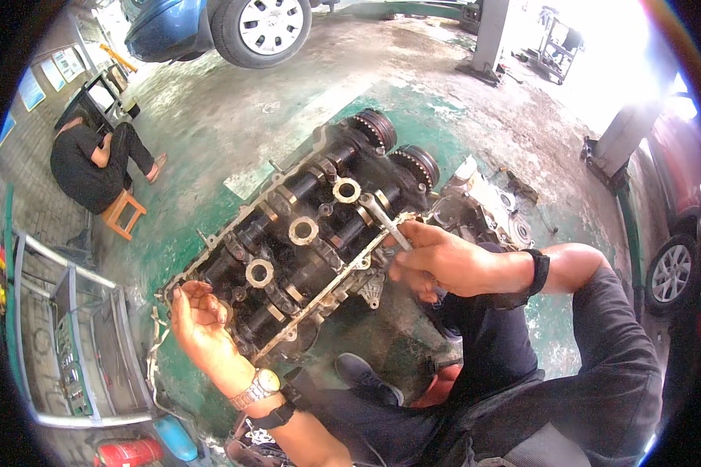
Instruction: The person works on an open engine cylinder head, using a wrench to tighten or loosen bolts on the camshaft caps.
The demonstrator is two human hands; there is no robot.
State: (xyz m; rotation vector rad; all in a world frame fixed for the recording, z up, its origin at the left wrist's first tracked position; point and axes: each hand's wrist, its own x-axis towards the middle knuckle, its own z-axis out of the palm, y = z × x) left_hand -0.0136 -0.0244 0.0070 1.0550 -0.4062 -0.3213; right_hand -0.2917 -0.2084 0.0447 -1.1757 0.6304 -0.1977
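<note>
An engine cylinder head [292, 226] lies slantwise before me, its top dark with oil. Three pale rings [304, 230] run along its middle, and two toothed camshaft sprockets [414, 167] stick out at its far end. My right hand [444, 257] grips a metal wrench [385, 221] whose far end rests over the right side of the head. My left hand [202, 327] is at the near left corner of the head with its fingers curled in. Whatever those fingers hold, if anything, is hidden.
Another metal engine part [483, 206] lies on the floor to the right. A metal-framed rack [86, 342] stands left, with a red cylinder [128, 451] near it. Someone [89, 159] sits by an orange stool [123, 214]. A lift post [491, 39] and a blue car [167, 31] are farther off.
</note>
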